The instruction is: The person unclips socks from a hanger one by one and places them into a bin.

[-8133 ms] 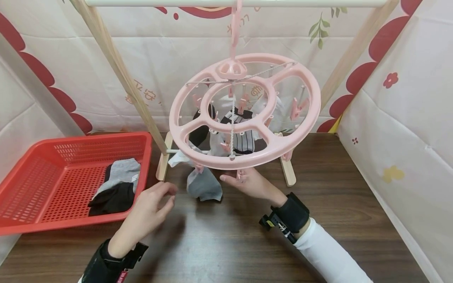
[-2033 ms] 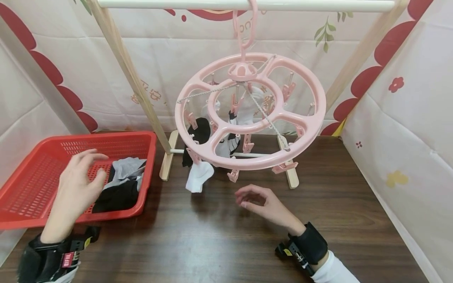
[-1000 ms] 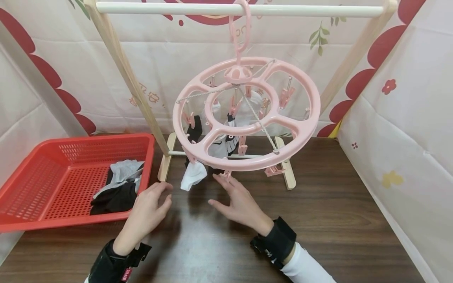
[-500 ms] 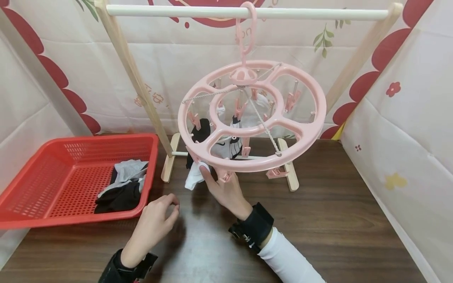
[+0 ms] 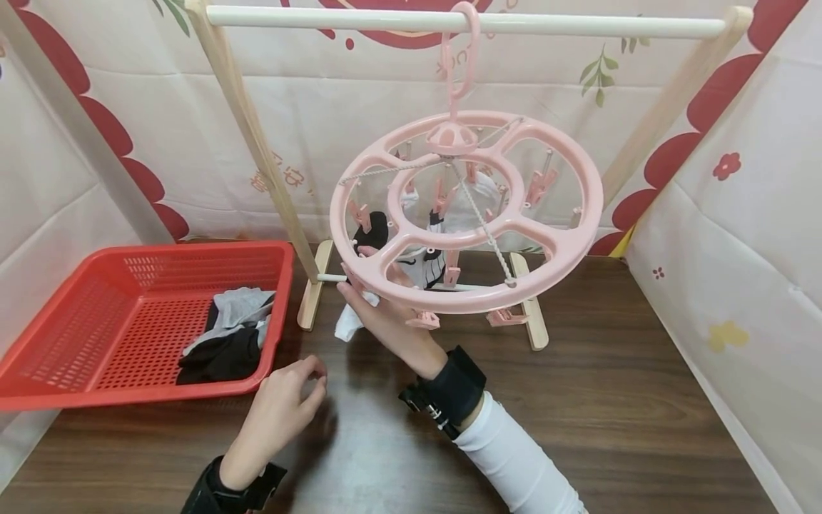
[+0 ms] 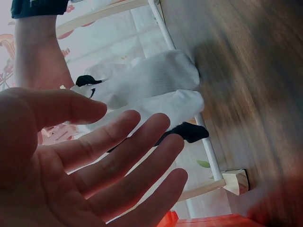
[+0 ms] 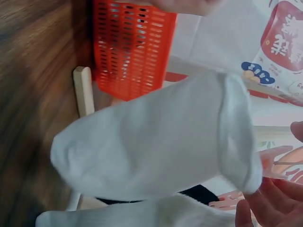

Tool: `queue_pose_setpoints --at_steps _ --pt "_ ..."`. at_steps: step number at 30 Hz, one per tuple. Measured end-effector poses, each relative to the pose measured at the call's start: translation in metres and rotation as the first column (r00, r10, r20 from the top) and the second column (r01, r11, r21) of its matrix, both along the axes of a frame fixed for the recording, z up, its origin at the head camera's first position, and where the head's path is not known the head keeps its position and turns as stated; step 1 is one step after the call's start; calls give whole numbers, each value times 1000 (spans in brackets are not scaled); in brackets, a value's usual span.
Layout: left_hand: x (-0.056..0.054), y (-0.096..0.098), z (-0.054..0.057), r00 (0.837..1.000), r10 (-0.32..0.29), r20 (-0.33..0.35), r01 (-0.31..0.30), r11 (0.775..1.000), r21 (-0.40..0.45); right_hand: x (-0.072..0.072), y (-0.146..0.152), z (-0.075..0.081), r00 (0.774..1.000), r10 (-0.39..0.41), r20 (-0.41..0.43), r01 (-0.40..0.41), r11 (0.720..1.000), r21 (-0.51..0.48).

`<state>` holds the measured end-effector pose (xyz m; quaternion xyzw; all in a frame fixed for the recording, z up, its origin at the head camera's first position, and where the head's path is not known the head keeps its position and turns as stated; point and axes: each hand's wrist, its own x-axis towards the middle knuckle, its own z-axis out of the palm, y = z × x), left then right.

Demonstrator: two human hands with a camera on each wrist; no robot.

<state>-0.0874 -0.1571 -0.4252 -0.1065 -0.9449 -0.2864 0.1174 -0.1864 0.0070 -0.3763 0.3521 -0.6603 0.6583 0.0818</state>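
A pink round clip hanger point(image 5: 568, 251) hangs from a white bar, its clips holding several socks. My right hand point(image 5: 404, 335) reaches under the hanger's front-left rim, beside a white sock point(image 5: 349, 323). In the right wrist view, its fingers point(image 7: 272, 202) touch the cuff of that white sock point(image 7: 142, 142), close to a pink clip point(image 7: 274, 158); the thumb stays apart. Behind the rim hang a black sock point(image 5: 372, 232) and a striped white sock point(image 5: 424, 268). My left hand point(image 5: 282, 410) hovers over the table with fingers loosely bent, holding nothing.
At left stands a red plastic basket point(image 5: 96, 328) with a grey sock point(image 5: 240, 310) and a black sock point(image 5: 221, 357) in its right part. The wooden stand's feet point(image 5: 315, 285) rest on the brown table point(image 5: 610, 400). Patterned cloth walls enclose the back and sides.
The hanger has turned, bringing the white sock to the front left and carrying the grey-blue sock out of sight. My right hand moved left to the white sock; my left hand came back from over the basket.
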Motion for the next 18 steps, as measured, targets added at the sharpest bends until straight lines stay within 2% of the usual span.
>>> queue_pose_setpoints --at_steps 1,2,7,11,14,18 --pt "0 0 0 1000 -1 -6 1 1000 -1 2 -2 5 985 -157 -76 160 987 29" --pt "0 0 0 1000 -1 -14 1 1000 -3 5 -2 9 949 -280 -144 290 955 56" --pt "0 -1 3 999 3 -34 -3 1000 -1 21 -1 33 968 -249 -37 251 967 43" --pt "-3 0 5 999 8 -42 -8 1000 16 24 2 41 973 -226 54 221 972 81" --pt "-5 1 6 998 10 -61 -8 999 38 22 5 39 976 -190 106 181 980 87" --pt "-7 4 4 990 -17 -138 27 997 75 11 10 21 980 -101 172 94 994 49"
